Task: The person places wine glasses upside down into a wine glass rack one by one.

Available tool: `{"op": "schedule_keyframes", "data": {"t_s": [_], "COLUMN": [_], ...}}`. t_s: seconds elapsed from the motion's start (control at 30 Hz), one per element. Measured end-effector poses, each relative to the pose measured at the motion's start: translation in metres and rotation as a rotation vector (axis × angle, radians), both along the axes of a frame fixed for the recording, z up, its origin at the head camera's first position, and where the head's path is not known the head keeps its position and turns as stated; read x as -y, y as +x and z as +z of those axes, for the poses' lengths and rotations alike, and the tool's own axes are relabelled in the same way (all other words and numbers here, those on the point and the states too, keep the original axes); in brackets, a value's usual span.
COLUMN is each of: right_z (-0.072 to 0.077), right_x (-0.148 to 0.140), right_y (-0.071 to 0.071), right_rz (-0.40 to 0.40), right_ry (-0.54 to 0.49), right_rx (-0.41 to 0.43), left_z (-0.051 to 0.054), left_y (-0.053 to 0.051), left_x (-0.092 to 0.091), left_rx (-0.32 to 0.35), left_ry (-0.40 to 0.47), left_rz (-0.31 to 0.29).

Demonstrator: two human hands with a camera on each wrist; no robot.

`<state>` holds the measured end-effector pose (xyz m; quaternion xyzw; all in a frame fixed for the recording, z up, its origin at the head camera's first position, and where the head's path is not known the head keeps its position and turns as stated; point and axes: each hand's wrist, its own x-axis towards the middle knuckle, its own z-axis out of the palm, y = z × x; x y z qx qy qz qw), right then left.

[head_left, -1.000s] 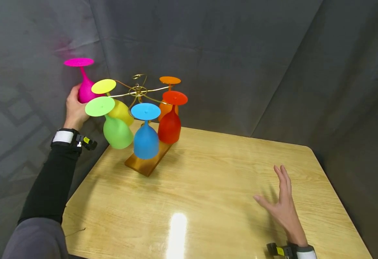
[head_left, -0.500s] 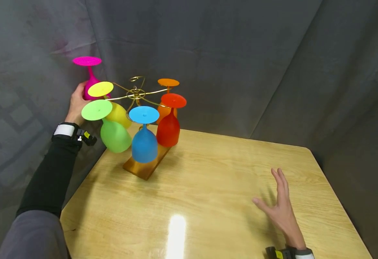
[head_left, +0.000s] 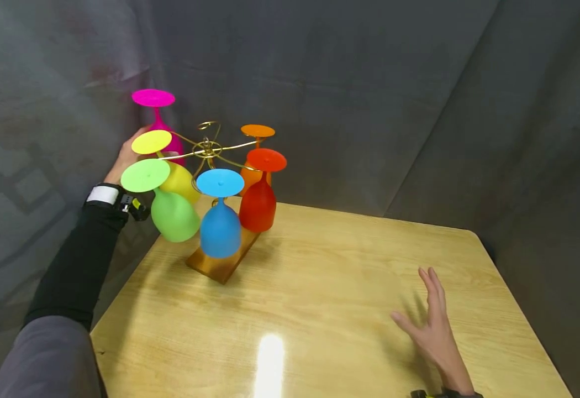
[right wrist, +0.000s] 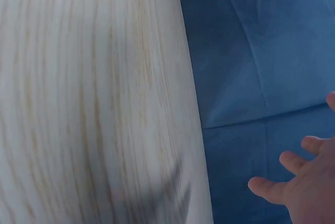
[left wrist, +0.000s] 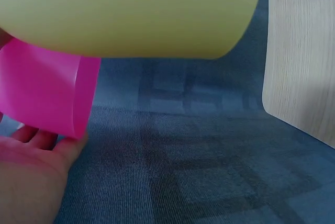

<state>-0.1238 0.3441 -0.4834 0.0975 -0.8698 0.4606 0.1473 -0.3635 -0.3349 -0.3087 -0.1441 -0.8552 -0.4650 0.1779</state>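
Note:
My left hand grips a pink wine glass by its bowl, upside down with the foot on top. It is at the back left of a gold wire glass rack on a wooden base. Upside-down yellow, green, blue, red and orange glasses hang from its arms. The yellow glass partly hides the pink one; whether that touches the rack I cannot tell. Over the table's right side my right hand hovers with fingers spread, holding nothing.
The rack stands at the back left of a light wooden table. Dark cloth hangs behind the table and at both sides. The yellow bowl sits close to the left wrist camera.
My left hand has carried the pink glass rightward, closer to the rack and behind the yellow glass. The whole head view has shifted slightly. My right hand keeps its spread pose.

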Motion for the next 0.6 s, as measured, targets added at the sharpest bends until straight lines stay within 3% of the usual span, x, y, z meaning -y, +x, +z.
{"op": "schedule_keyframes", "data": {"t_s": [0.13,0.27,0.33,0.5,0.57,0.6], "right_z": [-0.003,-0.004,-0.003,-0.003,-0.004,-0.004], "right_x": [0.000,-0.001,-0.002,-0.005,-0.006,-0.006], "right_y": [0.001,0.002,0.002,0.002,0.002,0.003], "right_rz": [0.003,0.006,0.006,0.018,0.021,0.021], "right_ry": [-0.002,0.006,0.012,0.019,0.021,0.023], "right_rx": [-0.012,-0.004,0.005,0.021,0.028,0.031], "left_z": [0.001,0.002,0.004,0.008,0.009,0.010], "left_y": [0.002,0.008,0.011,0.011,0.015,0.018], "left_x": [0.000,0.001,-0.001,-0.011,-0.016,-0.020], "left_rx": [-0.016,0.008,0.024,0.043,0.053,0.056], "left_ry": [-0.007,-0.001,0.039,0.210,0.237,0.207], "left_rz": [-0.073,-0.099,-0.171,-0.457,-0.522,-0.505]}}
